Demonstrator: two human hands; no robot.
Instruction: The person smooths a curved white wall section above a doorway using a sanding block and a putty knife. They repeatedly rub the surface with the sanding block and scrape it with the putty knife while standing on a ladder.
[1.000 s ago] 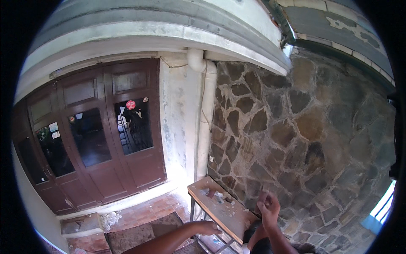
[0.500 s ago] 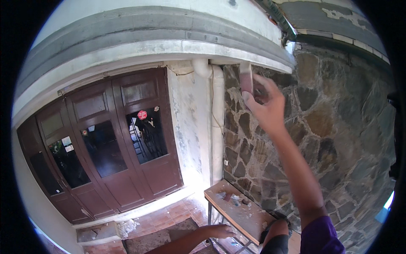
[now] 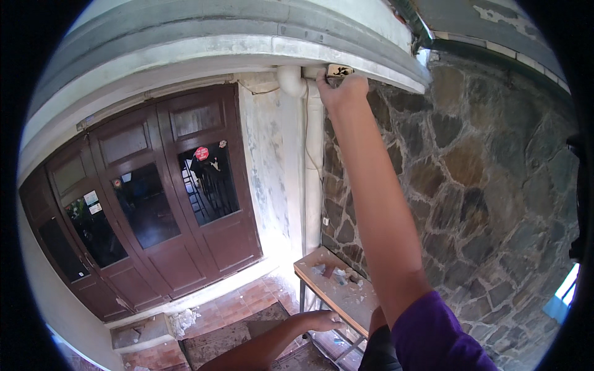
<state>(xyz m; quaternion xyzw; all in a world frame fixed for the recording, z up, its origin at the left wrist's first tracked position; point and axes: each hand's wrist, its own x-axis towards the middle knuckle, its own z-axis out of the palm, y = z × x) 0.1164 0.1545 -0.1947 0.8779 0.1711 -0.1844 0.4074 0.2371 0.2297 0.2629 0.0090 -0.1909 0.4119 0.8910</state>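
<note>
High up, my right hand (image 3: 343, 91) grips a small rectangular block (image 3: 340, 71) with a pale face and black marks. It is held against the underside of the white ledge (image 3: 383, 77), close to the bend of the white pipe (image 3: 291, 81). My fingers wrap its two sides; the face against the ledge is hidden. Low down, my left hand (image 3: 324, 320) is loosely closed beside the front edge of a narrow wooden-topped table (image 3: 315, 260). Nothing shows in its fingers, and I cannot tell whether it touches the table.
Pale broken flakes (image 3: 340, 275) lie on the table. Brown panelled doors (image 3: 167, 247) stand to the left, a stone wall (image 3: 458, 185) to the right. More debris (image 3: 184, 321) lies by a low step (image 3: 142, 334) on the tiled floor (image 3: 232, 300).
My right hand has moved up and left with the block, from in front of the stone wall to the ledge's underside. My left hand has barely moved. The view has shifted slightly.
</note>
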